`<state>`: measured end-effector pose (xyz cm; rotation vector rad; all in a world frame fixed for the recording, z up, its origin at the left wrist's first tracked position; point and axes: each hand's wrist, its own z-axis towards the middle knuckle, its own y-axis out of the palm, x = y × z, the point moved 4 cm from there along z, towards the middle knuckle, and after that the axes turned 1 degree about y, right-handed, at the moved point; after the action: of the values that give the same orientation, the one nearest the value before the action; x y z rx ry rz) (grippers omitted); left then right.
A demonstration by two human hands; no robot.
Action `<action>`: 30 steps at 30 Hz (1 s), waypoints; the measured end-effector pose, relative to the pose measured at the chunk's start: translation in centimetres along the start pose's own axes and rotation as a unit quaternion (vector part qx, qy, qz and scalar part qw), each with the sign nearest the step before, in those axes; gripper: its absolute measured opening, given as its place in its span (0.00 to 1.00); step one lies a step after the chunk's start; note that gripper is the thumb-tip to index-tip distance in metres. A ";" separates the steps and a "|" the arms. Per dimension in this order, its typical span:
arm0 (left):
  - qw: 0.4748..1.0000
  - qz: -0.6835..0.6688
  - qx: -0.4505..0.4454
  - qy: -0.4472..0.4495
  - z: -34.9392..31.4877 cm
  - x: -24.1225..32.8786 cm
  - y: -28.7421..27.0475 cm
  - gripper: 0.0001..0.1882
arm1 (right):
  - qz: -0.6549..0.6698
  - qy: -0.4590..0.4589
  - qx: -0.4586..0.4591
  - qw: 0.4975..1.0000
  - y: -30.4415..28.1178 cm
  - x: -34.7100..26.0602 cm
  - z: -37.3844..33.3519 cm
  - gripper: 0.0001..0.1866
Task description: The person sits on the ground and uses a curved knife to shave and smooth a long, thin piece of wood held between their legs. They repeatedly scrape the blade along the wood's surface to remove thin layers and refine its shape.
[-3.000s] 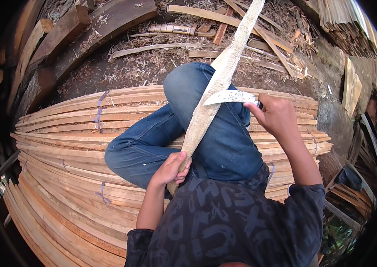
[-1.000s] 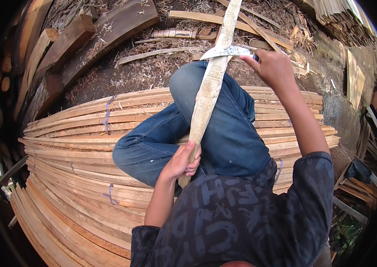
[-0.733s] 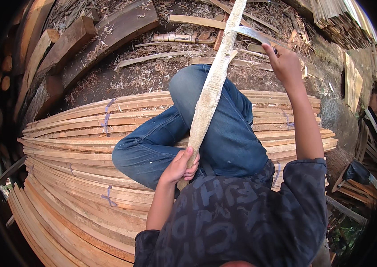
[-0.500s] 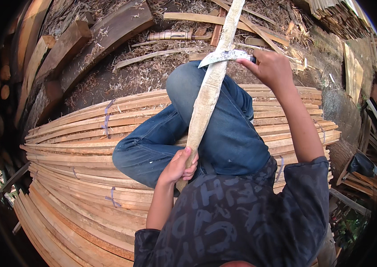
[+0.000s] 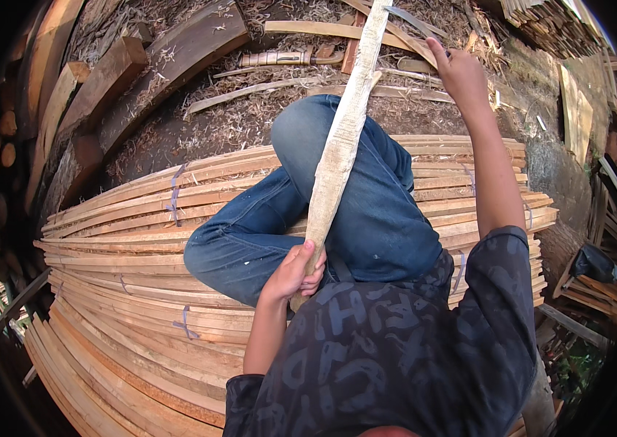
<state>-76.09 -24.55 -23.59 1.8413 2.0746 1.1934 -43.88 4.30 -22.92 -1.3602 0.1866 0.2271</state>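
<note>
A long, pale, rough-cut wooden stick [image 5: 339, 149] slants up across my raised knee. My left hand [image 5: 297, 273] is closed around its lower end, close to my waist. Beyond the knee, my right hand [image 5: 461, 76] grips a knife [image 5: 414, 22], its handle mostly hidden in the fingers. The blade points left, with its tip at or very near the stick's far part; whether it touches cannot be told. A small sliver of wood [image 5: 375, 77] sticks out from the stick's right edge, below the blade.
I sit cross-legged on bundled wooden strips [image 5: 134, 247] tied with purplish bands. Thick beams [image 5: 170, 69] lie at the far left. A banded, sheath-like wooden piece [image 5: 276, 58], loose slats and shavings cover the ground ahead. Stacked boards [image 5: 556, 25] stand at the far right.
My right hand has moved the knife up and away along the stick, from above the knee toward its far end. My left hand keeps its hold.
</note>
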 end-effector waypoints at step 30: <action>0.980 0.135 0.141 0.024 -3.2 -0.9 -2.8 0.27 | 0.182 0.238 0.019 0.954 -2.4 7.1 -0.5 0.37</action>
<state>-79.89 -26.71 -23.54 2.3067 2.1669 1.0480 -36.36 3.75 -22.58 -1.3179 0.8477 0.1972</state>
